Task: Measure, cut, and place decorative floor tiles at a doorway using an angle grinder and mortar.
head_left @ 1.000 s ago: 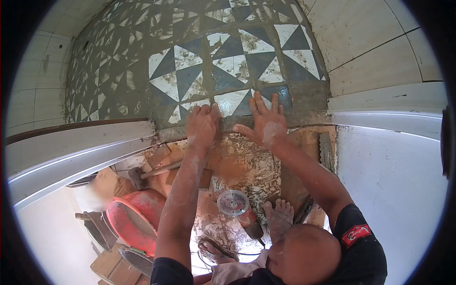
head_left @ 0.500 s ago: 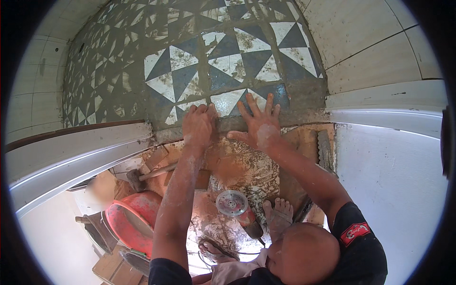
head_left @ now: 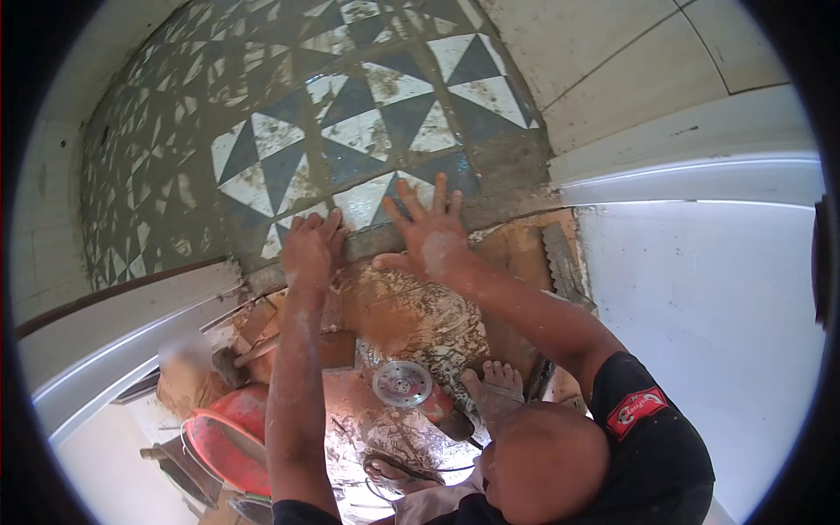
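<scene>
My right hand (head_left: 435,238) lies open with its fingers spread on a patterned floor tile (head_left: 360,203) at the near edge of the tiling. The tile has white and dark blue-grey triangles. To its left, my left hand (head_left: 310,252) rests with curled fingers at the same near edge, over a partly covered white and dark tile (head_left: 274,238). Its fingertips bend down, and whatever may be under them is hidden. Both hands and forearms carry pale dust. Grey mortar (head_left: 512,185) borders the tiles and fills the joints.
An angle grinder (head_left: 437,408) with a round disc lies on the dirty floor by my feet. Further left are a hammer (head_left: 231,366) and a red tub (head_left: 219,448). A notched trowel (head_left: 562,262) lies at right. White door jambs (head_left: 691,184) flank the opening.
The whole view has shifted and turned slightly, so tiles, hands and tools appear further left. Against the tiles, both hands stay in about the same place.
</scene>
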The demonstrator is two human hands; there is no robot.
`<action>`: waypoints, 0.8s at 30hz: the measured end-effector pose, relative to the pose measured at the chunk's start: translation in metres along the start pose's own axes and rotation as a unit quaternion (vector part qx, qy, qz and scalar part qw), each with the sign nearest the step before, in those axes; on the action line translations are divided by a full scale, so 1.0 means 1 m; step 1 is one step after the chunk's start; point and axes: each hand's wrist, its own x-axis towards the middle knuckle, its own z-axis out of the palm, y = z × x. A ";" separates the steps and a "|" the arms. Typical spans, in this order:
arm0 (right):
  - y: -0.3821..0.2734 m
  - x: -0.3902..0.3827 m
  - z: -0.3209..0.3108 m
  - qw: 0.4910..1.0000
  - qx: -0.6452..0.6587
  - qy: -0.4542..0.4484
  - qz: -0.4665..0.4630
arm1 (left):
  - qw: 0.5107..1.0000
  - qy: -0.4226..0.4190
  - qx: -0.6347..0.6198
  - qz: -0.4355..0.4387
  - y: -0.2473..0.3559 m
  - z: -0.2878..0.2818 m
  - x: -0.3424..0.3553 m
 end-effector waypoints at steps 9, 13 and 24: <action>-0.001 0.002 -0.005 0.998 0.009 -0.059 0.005 | 0.999 -0.027 0.020 0.025 -0.013 0.002 0.003; 0.001 0.002 -0.008 0.998 0.018 -0.058 0.004 | 1.000 -0.008 0.006 0.024 -0.007 -0.004 0.006; 0.001 0.001 -0.006 0.999 0.015 -0.041 0.000 | 0.998 -0.002 0.018 0.053 -0.013 -0.001 0.005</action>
